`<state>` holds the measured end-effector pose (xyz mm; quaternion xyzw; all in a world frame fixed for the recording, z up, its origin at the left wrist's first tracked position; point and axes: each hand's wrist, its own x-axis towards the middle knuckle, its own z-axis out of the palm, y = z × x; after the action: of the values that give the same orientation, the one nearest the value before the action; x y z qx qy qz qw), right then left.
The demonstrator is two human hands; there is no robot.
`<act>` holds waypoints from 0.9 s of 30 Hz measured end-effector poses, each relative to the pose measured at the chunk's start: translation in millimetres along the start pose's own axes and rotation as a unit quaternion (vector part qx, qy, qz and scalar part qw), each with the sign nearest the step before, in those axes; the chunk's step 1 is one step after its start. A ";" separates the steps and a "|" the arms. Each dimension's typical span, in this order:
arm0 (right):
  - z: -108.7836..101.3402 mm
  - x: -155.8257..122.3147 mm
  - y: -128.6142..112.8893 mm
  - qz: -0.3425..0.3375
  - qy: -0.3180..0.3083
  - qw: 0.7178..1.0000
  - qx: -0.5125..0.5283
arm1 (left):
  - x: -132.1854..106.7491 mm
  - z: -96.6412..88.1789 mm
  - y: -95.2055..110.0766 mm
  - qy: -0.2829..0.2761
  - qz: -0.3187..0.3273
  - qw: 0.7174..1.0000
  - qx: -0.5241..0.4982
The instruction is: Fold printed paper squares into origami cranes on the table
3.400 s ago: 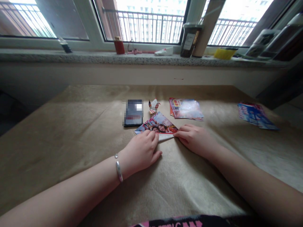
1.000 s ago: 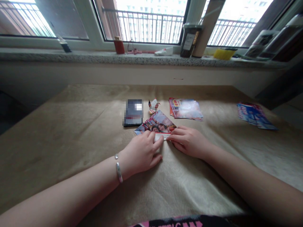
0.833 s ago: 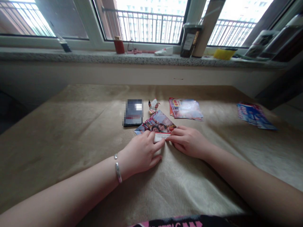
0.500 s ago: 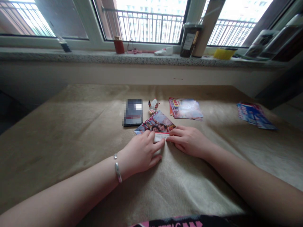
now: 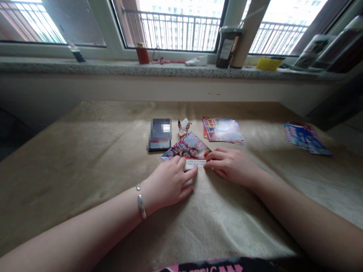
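Folded paper (image 5: 196,145) on the table (image 5: 93,151)

From afar, I see the left hand (image 5: 169,181) on the paper, fingers slightly spread. The right hand (image 5: 234,165) touches its right corner, fingers narrow; I cannot tell whether they pinch. Leaflets (image 5: 224,130) lie beyond.

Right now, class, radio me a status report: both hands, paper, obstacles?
Left grip down on folded paper, near edge. Right grip at its right corner. Small folded figure close beyond its peak; whether touching, unclear.
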<state>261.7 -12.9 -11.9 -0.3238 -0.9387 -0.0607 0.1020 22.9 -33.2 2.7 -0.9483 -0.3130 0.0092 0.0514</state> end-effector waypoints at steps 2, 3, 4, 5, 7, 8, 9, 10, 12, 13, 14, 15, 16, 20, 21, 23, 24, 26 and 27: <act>-0.6 -0.3 0.8 0.000 0.004 1.000 0.006 | 0.1 0.7 -0.2 0.001 0.001 1.000 -0.001; -0.9 -0.5 1.2 0.000 0.005 1.000 0.008 | 0.1 1.1 -0.2 0.001 0.001 1.000 0.000; -1.2 -0.7 1.5 0.001 0.005 1.000 0.008 | 0.0 1.5 -0.2 0.002 0.001 1.000 0.001; -1.5 -1.0 1.9 0.002 0.004 1.000 0.007 | 0.0 1.9 -0.3 0.002 0.000 1.000 0.001; -2.1 -1.9 3.1 0.005 0.003 1.000 0.007 | -0.3 2.3 -0.5 0.002 0.000 1.000 0.002; -2.4 -2.5 4.0 0.006 0.003 1.000 0.006 | -0.5 2.4 -0.6 0.002 0.000 1.000 0.002; -2.6 -3.2 5.1 0.008 0.003 1.000 0.006 | -0.8 2.3 -0.7 0.002 0.000 1.000 0.001; -2.6 -4.0 6.4 0.010 0.003 1.000 0.005 | -1.0 2.2 -0.8 0.001 0.000 1.000 0.000; -2.2 -5.8 9.5 0.009 0.003 1.000 0.002 | -1.4 2.1 -1.0 0.002 0.000 1.000 -0.002; -1.8 -6.7 11.1 0.007 0.004 1.000 0.001 | -1.5 2.1 -1.0 0.002 0.001 1.000 -0.003; -1.3 -7.5 12.6 0.005 0.004 1.000 -0.002 | -1.6 2.1 -1.0 0.002 0.001 1.000 -0.003; -0.9 -8.3 14.0 0.004 0.004 1.000 -0.004 | -1.6 2.1 -1.0 0.001 0.001 1.000 -0.003; -0.5 -8.9 15.2 0.003 0.003 1.000 -0.006 | -1.6 2.2 -1.1 0.001 0.001 1.000 -0.004; -0.6 -10.4 17.7 0.004 -0.002 1.000 -0.004 | -1.7 2.8 -1.2 0.001 0.000 1.000 -0.005; -1.0 -10.6 18.1 0.006 -0.003 1.000 -0.003 | -1.8 3.1 -1.3 0.001 0.001 1.000 -0.005; -1.8 -11.3 18.9 0.012 -0.007 1.000 -0.003 | -2.1 3.7 -1.4 0.001 0.001 1.000 -0.002; -2.2 -11.8 19.4 0.015 -0.008 1.000 -0.004 | -2.2 4.1 -1.4 0.001 0.001 1.000 -0.001; -3.0 -12.9 20.9 0.019 -0.009 1.000 -0.005 | -2.3 4.7 -1.5 0.000 0.000 1.000 0.002; -3.3 -13.6 21.7 0.020 -0.010 1.000 -0.005 | -2.3 5.0 -1.5 -0.001 0.001 1.000 0.004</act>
<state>286.2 -4.5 -10.8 -0.3440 -0.9325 -0.0601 0.0919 19.9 -32.9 -2.1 -0.9484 -0.3120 0.0110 0.0550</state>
